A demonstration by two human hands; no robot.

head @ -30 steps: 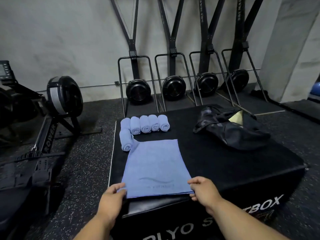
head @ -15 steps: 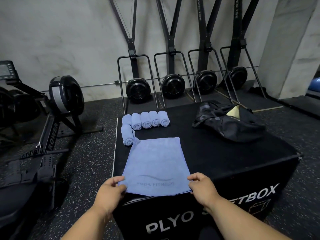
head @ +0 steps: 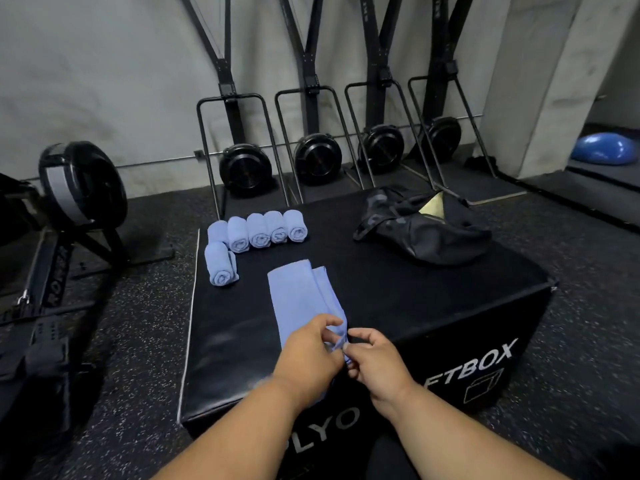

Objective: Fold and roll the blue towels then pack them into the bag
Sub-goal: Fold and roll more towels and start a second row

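Six rolled pale-blue terry towels (head: 257, 233) lie at the far left of the black padded plyo box (head: 398, 299) that serves as the tabletop: five side by side in a row along the far edge and one set in front of the row's left end. To their right, near the front edge, a seventh blue towel (head: 299, 299) lies folded lengthwise into a narrow strip, not yet rolled, with its far end flat on the tabletop and its near end gathered between both hands. The left hand (head: 308, 355) has its fingers curled around the strip's near end, thumb on top; just beside it, the right hand (head: 375, 363) pinches the same end at its right edge. Farther right, toward the far corner and well apart from the towels, one black fabric bag (head: 422, 230) lies slumped with its mouth partly open, showing a pale lining; no towel is visible inside it. By this evidence, rolling appears to be done for six towels, the seventh has only been folded, and all packing remains.
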